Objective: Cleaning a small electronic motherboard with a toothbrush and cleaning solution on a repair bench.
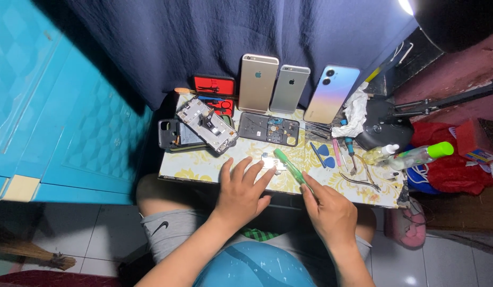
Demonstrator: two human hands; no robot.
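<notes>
The left hand (pixel 240 187) lies flat and wide on the table (pixel 204 169), holding nothing. Its fingertips press on a small shiny part (pixel 271 161) to keep it from sliding. The right hand (pixel 327 208) is closed around a green tool (pixel 290 167). The tip of the tool points at the small part and seems to touch its top edge.

The step in hand looks like poking or prying at the small part while the other hand pins it down. The next move likely calls for a gentle, steady push with the tool tip, and the left fingers must keep the part from slipping.

Just behind the small part lies a dark phone shell (pixel 269 128), open, with its insides showing. Left of the small part and farther back, a phone frame (pixel 207 125) lies tilted on top of a black phone case (pixel 172 134). Right of the small part are blue picks (pixel 324 155), small screwdrivers (pixel 344 150) and tweezers (pixel 366 181). Farther right is a bottle with a green cap (pixel 421 154).

Far behind the small part, three phones (pixel 290 89) lean on a dark blue cloth (pixel 204 37). A red tool case (pixel 215 93) stands left of them.
</notes>
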